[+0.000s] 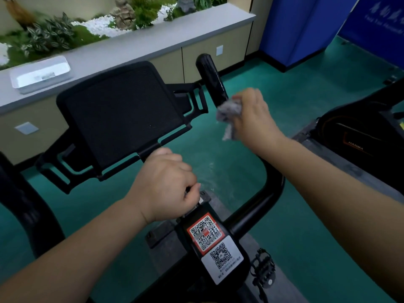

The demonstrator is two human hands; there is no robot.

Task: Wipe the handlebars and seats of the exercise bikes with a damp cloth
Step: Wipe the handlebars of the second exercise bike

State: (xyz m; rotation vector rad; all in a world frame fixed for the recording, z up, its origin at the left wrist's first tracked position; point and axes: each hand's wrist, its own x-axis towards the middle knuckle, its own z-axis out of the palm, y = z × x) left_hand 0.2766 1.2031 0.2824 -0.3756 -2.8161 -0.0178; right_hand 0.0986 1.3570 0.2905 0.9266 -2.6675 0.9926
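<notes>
A black exercise bike fills the view, with a flat black tablet holder (122, 119) above its curved handlebar (269, 193). The handlebar's right grip (209, 77) stands upright at centre top. My right hand (253, 119) grips a crumpled grey cloth (228, 114) pressed against the lower end of that grip. My left hand (166, 186) is curled round the centre of the handlebar, just above the stem with its QR code stickers (213, 243). The bar's left side (19, 204) shows at the frame's left edge. No seat is in view.
A grey counter (142, 47) with beige cabinets runs behind the bike, carrying a white tray (40, 73) and a planter of green plants. A second black bike (363, 132) stands at the right on a grey mat. The floor is green; a pedal (262, 267) sits low.
</notes>
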